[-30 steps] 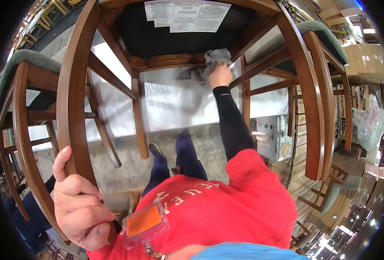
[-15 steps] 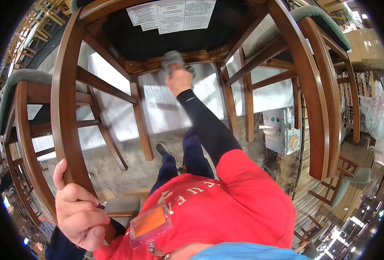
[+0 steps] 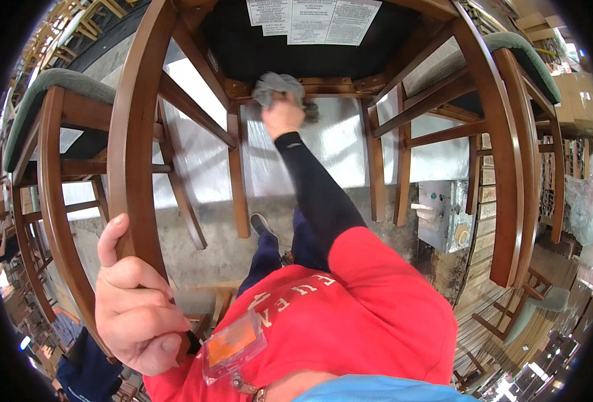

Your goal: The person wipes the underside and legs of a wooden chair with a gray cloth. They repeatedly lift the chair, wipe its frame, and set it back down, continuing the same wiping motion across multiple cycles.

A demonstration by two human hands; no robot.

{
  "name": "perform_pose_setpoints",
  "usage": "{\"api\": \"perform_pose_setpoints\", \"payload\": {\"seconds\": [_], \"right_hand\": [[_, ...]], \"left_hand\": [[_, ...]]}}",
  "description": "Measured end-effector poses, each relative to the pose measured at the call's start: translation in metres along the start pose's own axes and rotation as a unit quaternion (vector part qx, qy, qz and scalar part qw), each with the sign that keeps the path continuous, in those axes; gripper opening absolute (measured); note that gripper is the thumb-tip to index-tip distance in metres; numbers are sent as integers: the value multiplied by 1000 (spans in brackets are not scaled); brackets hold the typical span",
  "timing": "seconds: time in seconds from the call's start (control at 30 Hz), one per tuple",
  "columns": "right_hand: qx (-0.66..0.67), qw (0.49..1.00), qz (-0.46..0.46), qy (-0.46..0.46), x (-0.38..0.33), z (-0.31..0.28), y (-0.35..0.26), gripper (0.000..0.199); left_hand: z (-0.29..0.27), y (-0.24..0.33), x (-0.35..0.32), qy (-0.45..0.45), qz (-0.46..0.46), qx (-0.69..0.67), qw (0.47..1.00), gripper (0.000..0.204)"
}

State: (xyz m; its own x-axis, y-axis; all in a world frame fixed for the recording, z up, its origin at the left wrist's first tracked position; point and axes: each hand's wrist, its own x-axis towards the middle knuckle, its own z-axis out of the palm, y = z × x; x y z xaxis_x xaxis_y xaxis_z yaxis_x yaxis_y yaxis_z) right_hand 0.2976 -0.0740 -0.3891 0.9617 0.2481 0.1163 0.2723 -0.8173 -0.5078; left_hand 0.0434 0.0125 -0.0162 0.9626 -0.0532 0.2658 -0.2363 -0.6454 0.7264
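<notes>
Grey cloth (image 3: 278, 87) sits bunched under the right hand (image 3: 283, 115), fingers clamped on it and pressing it against the wooden seat rail (image 3: 337, 86) of an upturned chair. Left hand (image 3: 139, 298) is wrapped tight around 1 curved brown chair leg (image 3: 132, 134), thumb up along it. Black seat underside (image 3: 310, 57) lies just beyond the right hand.

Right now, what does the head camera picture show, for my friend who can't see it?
A person's right hand presses a grey cloth against the wooden rail of an upturned chair, while the left hand grips one chair leg.
</notes>
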Motion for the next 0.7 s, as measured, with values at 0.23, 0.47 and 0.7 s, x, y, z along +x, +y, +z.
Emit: {"api": "perform_pose_setpoints", "payload": {"seconds": [0.23, 0.47, 0.7], "right_hand": [[-92, 984, -148, -39, 34, -53, 79, 28], [9, 991, -8, 134, 14, -18, 50, 28], [4, 969, -247, 31, -6, -1, 4, 22]], "left_hand": [[1, 3, -2, 30, -10, -5, 999, 27], [0, 4, -2, 23, 4, -3, 1000, 27], [-3, 2, -6, 2, -19, 6, 1000, 27]]}}
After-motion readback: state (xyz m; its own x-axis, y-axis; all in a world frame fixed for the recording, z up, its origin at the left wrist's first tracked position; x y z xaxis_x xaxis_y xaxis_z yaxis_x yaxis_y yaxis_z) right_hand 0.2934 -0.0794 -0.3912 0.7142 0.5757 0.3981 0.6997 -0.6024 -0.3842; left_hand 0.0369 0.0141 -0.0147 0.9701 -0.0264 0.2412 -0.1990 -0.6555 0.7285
